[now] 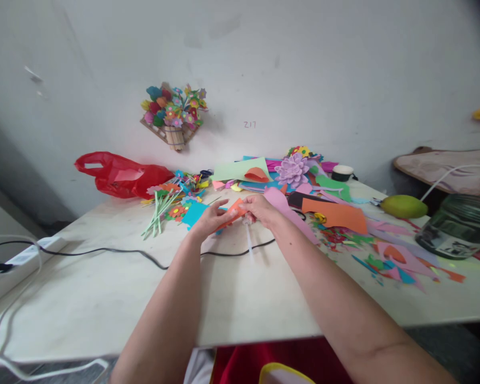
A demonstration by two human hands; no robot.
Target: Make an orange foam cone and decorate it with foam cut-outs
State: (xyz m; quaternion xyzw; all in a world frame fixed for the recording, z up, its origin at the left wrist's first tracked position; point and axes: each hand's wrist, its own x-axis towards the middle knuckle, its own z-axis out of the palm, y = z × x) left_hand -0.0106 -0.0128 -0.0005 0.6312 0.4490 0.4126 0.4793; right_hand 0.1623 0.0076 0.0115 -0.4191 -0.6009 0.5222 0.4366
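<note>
An orange foam piece (235,209) is held between my two hands above the middle of the table. My left hand (211,220) grips its left side, with the fingers bent around it. At its right end my right hand (258,209) pinches it. Just below my right hand a translucent white stick (249,240) points down toward the table; what holds it is hidden. A blue foam piece (194,213) lies beside my left hand. Left of that are foam flowers (177,212) and pale green stems (158,216).
Foam sheets and a purple flower (292,170) lie at the back. Scraps (344,237), a glass jar (458,226) and a green-yellow fruit (404,206) are at right. A red bag (122,176) sits back left. A black cable (136,252) crosses from the power strip (22,266).
</note>
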